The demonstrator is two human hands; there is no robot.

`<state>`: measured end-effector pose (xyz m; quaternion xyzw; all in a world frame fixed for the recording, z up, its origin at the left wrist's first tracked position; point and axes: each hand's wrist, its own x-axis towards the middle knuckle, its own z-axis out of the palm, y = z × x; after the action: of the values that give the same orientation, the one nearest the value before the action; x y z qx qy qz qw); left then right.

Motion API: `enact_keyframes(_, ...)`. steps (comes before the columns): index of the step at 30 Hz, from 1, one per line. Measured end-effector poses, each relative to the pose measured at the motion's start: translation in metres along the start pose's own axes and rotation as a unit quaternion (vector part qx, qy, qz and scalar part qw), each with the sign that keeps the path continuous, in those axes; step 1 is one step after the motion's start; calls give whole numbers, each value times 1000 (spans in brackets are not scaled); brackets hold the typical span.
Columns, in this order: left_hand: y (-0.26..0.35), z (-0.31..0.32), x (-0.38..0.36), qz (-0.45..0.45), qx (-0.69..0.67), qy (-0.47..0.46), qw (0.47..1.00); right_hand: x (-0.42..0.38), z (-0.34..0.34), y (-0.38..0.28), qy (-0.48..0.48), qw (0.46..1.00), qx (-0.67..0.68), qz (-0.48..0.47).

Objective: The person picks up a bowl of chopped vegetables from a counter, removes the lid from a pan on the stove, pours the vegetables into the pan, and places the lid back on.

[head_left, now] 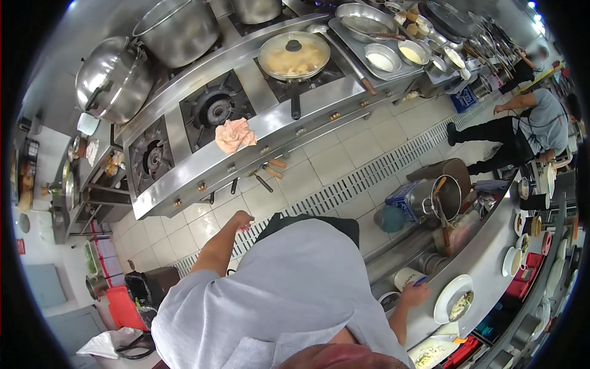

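Observation:
My left hand (pixel 243 221) hangs over the tiled floor in front of the stove, its fingers loosely curled with nothing visible in them. Over the counter on the right, my right hand (pixel 415 296) has its fingers bent; what they hold, if anything, is hidden. Close beside it are a white tub (pixel 405 278) with a blue patch and a round white plate (pixel 444 302). A small dish of pale and green food (pixel 460 306) sits on that plate. Nearer me, a white tray (pixel 418 352) holds pale chopped food.
A glass-lidded pan (pixel 294 63) stands on the stove (pixel 166 192), with a crumpled pinkish cloth (pixel 235 135) near the front edge. Large steel pots (pixel 177 34) line the back. A co-worker (pixel 541 126) stands at right. A tall pot (pixel 437 200) holds long-handled utensils. A slotted drain (pixel 344 195) crosses the floor.

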<state>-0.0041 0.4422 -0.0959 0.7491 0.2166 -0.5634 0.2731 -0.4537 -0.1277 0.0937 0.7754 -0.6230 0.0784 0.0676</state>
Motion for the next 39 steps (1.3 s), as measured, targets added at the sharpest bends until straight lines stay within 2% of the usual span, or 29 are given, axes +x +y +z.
enact_keyframes(6,69,10,-18,105,28,13,994,12,9,2,25,999,18,-30)
enact_keyframes(9,74,14,-35,156,28,33,987,0,10,9,-3,1000,24,-8)
enact_keyframes(11,75,11,-45,146,46,25,988,5,10,6,-20,1000,12,19)
enact_keyframes(14,76,4,-63,176,63,12,982,4,9,6,-7,1000,-4,0)
enact_keyframes(18,92,-9,-91,215,134,12,967,2,-1,-2,-17,1000,0,26)
enact_keyframes(20,116,-22,-101,275,115,11,954,4,-8,-7,-27,999,0,28)
enact_keyframes(24,189,-57,-148,458,84,104,879,5,15,7,-13,1000,-14,17)
enact_keyframes(27,255,-86,-208,544,104,198,809,8,15,7,-1,1000,-16,7)
enact_keyframes(29,299,-108,-232,543,107,228,801,7,16,8,13,1000,-14,-6)
enact_keyframes(34,421,-162,-265,577,196,351,711,7,16,5,0,1000,1,4)
enact_keyframes(38,522,-197,-244,526,254,443,679,15,15,-16,2,999,33,31)
enact_keyframes(39,541,-197,-255,506,261,459,682,19,25,-20,-3,999,30,-13)
